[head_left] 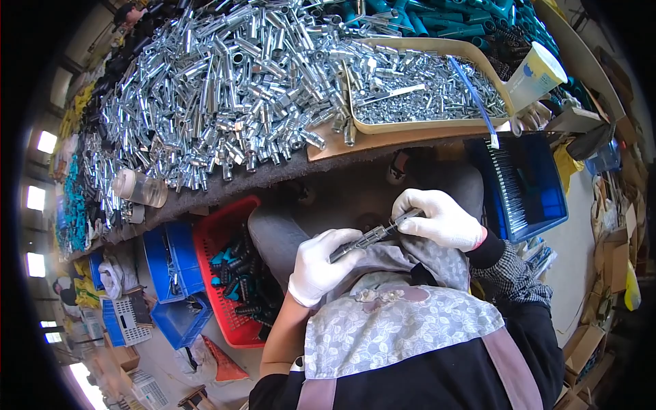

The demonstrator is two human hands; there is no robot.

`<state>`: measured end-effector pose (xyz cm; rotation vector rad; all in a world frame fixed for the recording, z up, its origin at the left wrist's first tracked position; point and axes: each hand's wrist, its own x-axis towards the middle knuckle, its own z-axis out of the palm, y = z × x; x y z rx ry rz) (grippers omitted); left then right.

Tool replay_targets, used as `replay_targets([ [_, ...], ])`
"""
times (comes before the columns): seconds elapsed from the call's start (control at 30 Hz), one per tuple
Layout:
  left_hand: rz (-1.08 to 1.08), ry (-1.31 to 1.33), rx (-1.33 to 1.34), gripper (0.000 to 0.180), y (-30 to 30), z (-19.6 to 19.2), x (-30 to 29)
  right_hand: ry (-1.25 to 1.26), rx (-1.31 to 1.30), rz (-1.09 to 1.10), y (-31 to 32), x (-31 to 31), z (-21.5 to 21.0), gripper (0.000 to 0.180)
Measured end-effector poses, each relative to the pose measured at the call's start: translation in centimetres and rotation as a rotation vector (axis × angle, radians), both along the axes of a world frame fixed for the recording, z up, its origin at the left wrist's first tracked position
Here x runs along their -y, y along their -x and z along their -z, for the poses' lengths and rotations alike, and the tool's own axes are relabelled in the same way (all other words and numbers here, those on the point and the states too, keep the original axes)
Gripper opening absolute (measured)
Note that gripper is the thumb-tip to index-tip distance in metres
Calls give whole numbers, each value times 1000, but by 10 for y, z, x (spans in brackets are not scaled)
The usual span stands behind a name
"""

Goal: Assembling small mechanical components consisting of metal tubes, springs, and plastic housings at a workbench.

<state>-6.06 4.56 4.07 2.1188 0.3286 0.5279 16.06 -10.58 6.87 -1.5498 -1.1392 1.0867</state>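
Above my lap, a slim shiny metal tube assembly (374,236) slants up from lower left to upper right. Its exact kind is not clear. My left hand (322,265), in a white glove, is closed round the lower end. The white-gloved right hand (443,220) pinches the thin upper end between thumb and fingers. A patterned grey apron (410,326) spreads over my lap just below the hands. On the bench ahead lies a large heap of chrome metal tubes and fittings (225,89).
A shallow tray (437,128) of small metal parts sits on the bench, with a blue brush-like stick (471,92) across it. A paper cup (536,74) stands beside it. A clear bottle (140,188) lies at the left edge. Red (236,335) and blue (552,184) crates flank my legs.
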Motion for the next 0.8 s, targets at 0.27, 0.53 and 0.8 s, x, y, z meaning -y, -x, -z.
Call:
replay_targets([
  [0.27, 10, 116, -30, 27, 2, 1, 0, -158, 373, -73, 21, -1, 10, 25],
  [0.53, -63, 192, -41, 27, -3, -1, 3, -98, 34, 136, 21, -1, 13, 25],
  [0.8, -143, 140, -19, 26, -4, -1, -2, -146, 41, 190, 44, 3, 32, 37],
])
